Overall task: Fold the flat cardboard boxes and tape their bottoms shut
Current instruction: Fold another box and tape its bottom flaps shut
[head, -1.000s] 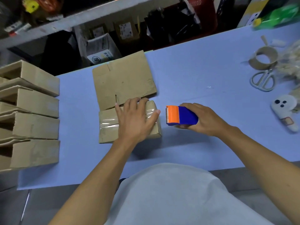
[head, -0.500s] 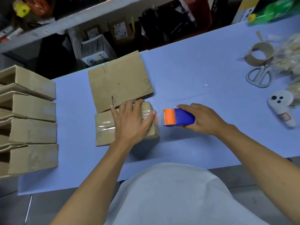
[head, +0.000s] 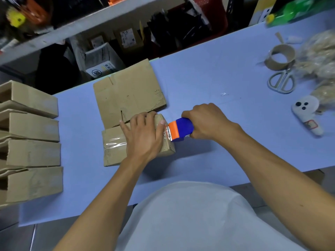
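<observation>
A small folded cardboard box [head: 114,153] lies on the blue table [head: 208,84], a strip of clear tape shining across its top. My left hand [head: 143,136] presses flat on the box, fingers spread. My right hand [head: 208,120] grips a blue and orange tape dispenser [head: 178,130], whose orange cutter end touches the box's right top edge beside my left fingertips. Behind the box lies a flat unfolded cardboard box [head: 126,93].
Several folded boxes [head: 32,142] are lined up at the left edge. At the right lie a tape roll [head: 280,58], scissors [head: 281,82], a white plush toy [head: 308,113] and bags of filling [head: 322,57]. Shelves with clutter stand behind the table.
My right hand has brought the tape dispenser left from the table up against the box's right edge. My left hand stays pressed on the box.
</observation>
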